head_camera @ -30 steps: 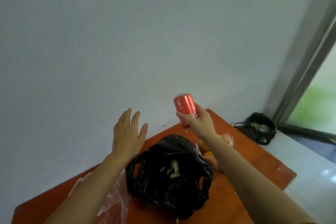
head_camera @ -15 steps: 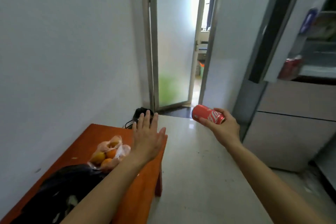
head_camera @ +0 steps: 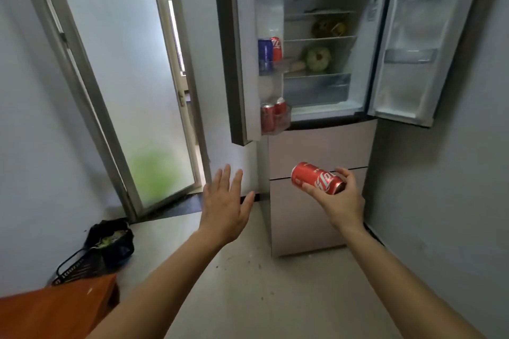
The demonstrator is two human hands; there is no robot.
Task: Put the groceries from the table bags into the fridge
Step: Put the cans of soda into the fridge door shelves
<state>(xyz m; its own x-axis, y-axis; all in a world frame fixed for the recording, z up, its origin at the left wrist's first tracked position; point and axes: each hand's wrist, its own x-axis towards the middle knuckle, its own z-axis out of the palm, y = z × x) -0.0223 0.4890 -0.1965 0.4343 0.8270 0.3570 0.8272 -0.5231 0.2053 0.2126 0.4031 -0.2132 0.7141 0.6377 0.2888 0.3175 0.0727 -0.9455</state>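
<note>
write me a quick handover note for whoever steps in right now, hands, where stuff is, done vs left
Right hand: shut on the red cola can, held tilted on its side in front of the fridge's lower drawers.
Left hand: open, empty, fingers spread.
Fridge: both upper doors open. Left door bins already hold cans: a blue and a red one in the middle bin, two red ones in the lower bin. Produce sits on the inner shelves.
Left: put this can in the fridge, then go back to the orange table for more.
</note>
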